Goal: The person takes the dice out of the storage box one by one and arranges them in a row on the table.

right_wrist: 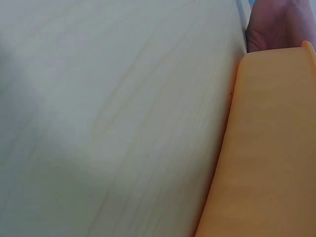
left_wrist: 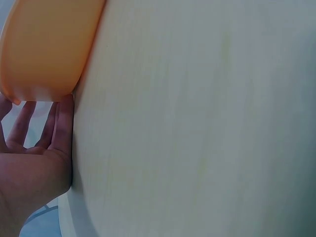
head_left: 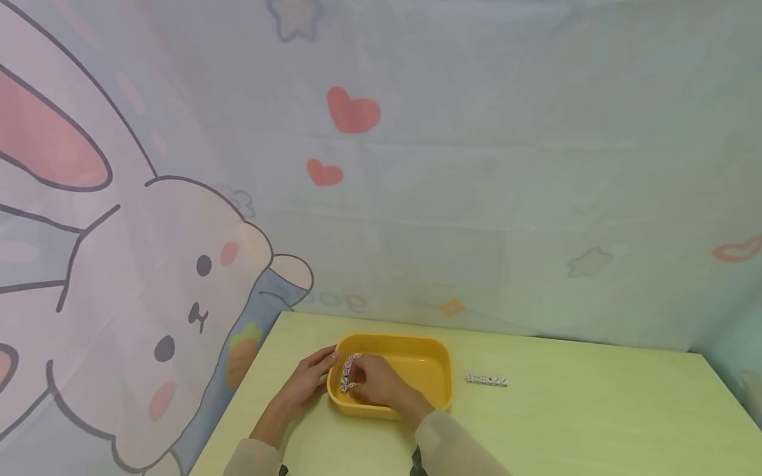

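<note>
In the head view, the right hand (head_left: 380,381) curls its fingers among white dice (head_left: 346,371) at the left end of a yellow tray (head_left: 425,377), whether pinching one I cannot tell; a row of dice (head_left: 487,380) lies right of it. In the left wrist view, the left hand (left_wrist: 42,153) extends its fingers against the tray's end. In the right wrist view, the tray sits on the table (right_wrist: 108,148).

Dice (head_left: 347,367) partly hidden behind right grip (head_left: 379,381)
</note>
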`<state>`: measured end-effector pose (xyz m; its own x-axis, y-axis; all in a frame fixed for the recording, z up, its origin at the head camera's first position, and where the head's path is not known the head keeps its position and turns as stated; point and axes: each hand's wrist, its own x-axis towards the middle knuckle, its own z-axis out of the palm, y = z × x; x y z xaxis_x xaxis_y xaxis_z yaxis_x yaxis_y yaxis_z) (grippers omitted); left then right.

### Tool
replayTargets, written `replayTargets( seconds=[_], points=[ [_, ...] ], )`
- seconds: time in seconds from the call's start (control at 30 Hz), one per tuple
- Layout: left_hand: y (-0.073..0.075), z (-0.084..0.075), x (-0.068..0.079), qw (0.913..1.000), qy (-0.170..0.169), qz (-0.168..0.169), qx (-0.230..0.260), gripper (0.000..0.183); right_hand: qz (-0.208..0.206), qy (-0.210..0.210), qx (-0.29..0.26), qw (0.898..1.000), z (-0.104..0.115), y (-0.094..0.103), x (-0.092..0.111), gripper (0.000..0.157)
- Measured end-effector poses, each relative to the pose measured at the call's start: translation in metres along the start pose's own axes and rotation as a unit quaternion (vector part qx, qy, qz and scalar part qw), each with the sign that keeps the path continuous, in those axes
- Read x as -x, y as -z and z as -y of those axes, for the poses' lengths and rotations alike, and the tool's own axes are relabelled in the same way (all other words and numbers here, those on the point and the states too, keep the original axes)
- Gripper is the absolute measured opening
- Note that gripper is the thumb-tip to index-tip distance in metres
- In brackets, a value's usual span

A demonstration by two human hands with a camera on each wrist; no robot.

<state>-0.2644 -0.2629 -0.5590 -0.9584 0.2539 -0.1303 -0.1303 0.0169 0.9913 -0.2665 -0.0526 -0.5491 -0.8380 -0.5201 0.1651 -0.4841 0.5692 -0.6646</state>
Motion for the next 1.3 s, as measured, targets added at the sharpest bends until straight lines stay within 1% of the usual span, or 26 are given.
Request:
replayTargets(
  seconds=[0.17,0.27,0.37,0.4,0.47,0.57,0.63,0.7,0.8,0.93,1.03,1.1,1.2,1.3],
  points=[
    [-0.001,0.001,-0.002,1.0,-0.005,0.0,-0.002,0.064,-0.002,-0.011,-0.023,1.0,-0.002,0.01,0.006,0.011],
    [-0.001,0.001,-0.002,1.0,-0.003,-0.003,-0.001,0.064,0.003,-0.02,-0.018,1.0,0.0,0.025,0.013,0.01],
    [-0.001,0.001,-0.002,0.9999,-0.006,-0.008,-0.003,0.065,0.009,-0.028,-0.007,1.0,0.002,0.047,0.022,0.009],
    [0.0,0.001,-0.002,0.9999,-0.007,-0.009,0.0,0.065,0.01,-0.024,-0.006,1.0,0.002,0.056,0.025,0.008],
    [0.0,0.001,-0.003,0.9999,-0.009,-0.006,0.005,0.064,0.002,-0.002,0.003,1.0,0.0,0.074,0.031,0.006],
    [0.0,0.001,-0.005,0.9998,-0.01,0.002,0.015,0.064,-0.017,0.043,0.031,0.998,-0.008,0.102,0.043,0.004],
    [0.0,0.002,-0.006,0.9998,-0.009,0.005,0.016,0.064,-0.032,0.056,0.052,0.997,-0.016,0.12,0.054,0.004],
    [0.0,0.003,-0.006,0.9998,-0.007,0.005,0.015,0.064,-0.036,0.05,0.063,0.996,-0.027,0.137,0.067,0.004],
    [-0.001,0.004,-0.006,0.9999,-0.005,0.002,0.012,0.064,-0.042,0.026,0.062,0.997,-0.048,0.159,0.088,0.005],
    [-0.002,0.004,-0.006,1.0,-0.003,0.002,0.007,0.066,-0.058,-0.003,0.063,0.996,-0.082,0.179,0.118,0.005],
    [-0.002,0.004,-0.006,1.0,-0.001,0.003,0.006,0.065,-0.063,-0.019,0.077,0.995,-0.106,0.188,0.139,0.006],
    [-0.002,0.003,-0.005,1.0,-0.001,0.003,0.007,0.065,-0.066,-0.028,0.086,0.994,-0.118,0.191,0.153,0.007],
    [-0.002,0.003,-0.005,1.0,-0.002,0.002,0.01,0.064,-0.074,-0.039,0.097,0.992,-0.132,0.193,0.169,0.009],
    [-0.002,0.002,-0.006,0.9999,-0.002,0.0,0.011,0.064,-0.082,-0.053,0.101,0.99,-0.142,0.193,0.179,0.011]
  ],
)
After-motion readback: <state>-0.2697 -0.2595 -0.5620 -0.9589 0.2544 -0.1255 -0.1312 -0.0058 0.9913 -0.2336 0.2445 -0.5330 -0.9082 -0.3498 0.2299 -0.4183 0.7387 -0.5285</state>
